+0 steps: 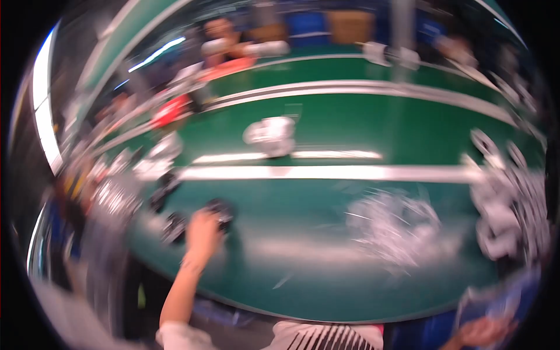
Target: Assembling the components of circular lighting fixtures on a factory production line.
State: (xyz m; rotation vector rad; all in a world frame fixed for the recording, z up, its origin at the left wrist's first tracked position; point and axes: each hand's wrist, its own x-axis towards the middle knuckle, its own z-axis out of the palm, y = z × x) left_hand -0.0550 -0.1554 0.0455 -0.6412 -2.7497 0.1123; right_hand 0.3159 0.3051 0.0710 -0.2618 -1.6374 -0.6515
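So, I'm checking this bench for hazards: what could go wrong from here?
The left hand is at a dark object near another dark item, and might knock the latter. The crumpled clear plastic lies loose on the green table and could slide if brushed.

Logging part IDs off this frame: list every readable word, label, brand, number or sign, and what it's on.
None readable; the view is heavily blurred.
Dark object at the left hand: too blurred to tell any marking.
Clear plastic pile: no legible print.
White object past the pale strip: nothing legible.
Blue box at the back: too small and blurred.
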